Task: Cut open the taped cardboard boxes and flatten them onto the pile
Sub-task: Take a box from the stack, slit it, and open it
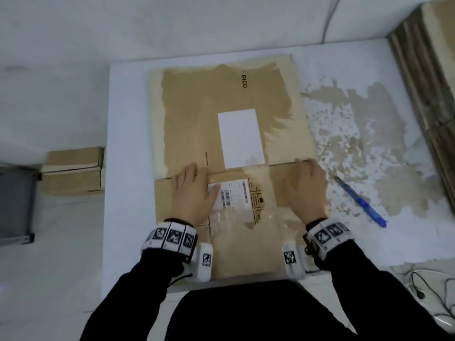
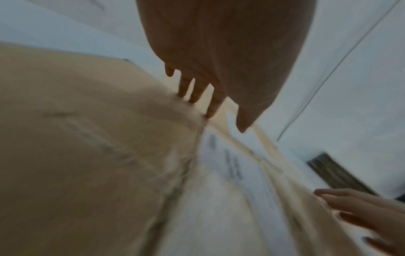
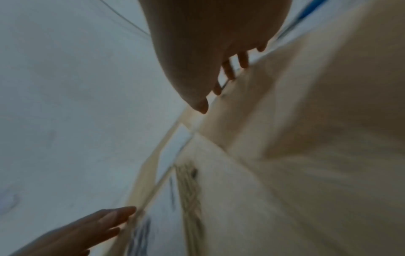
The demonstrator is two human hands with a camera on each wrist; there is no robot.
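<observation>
A brown cardboard box [image 1: 248, 247] with a shipping label [image 1: 234, 196] and clear tape lies near me on a flattened PICO carton [image 1: 197, 114] that tops the pile. My left hand [image 1: 193, 193] lies flat on the box's far left edge, fingers straight [image 2: 197, 91]. My right hand [image 1: 307, 185] rests on the far right edge, fingertips [image 3: 230, 71] at the rim. A blue utility knife [image 1: 359, 200] lies on the table to the right, apart from both hands.
The white table [image 1: 128, 143] has a worn, peeling patch [image 1: 369, 134] right of the pile. Stacked cardboard sheets [image 1: 428, 77] stand at the far right. Two small boxes [image 1: 73, 171] sit below on the left. Cables [image 1: 430, 286] lie at the lower right.
</observation>
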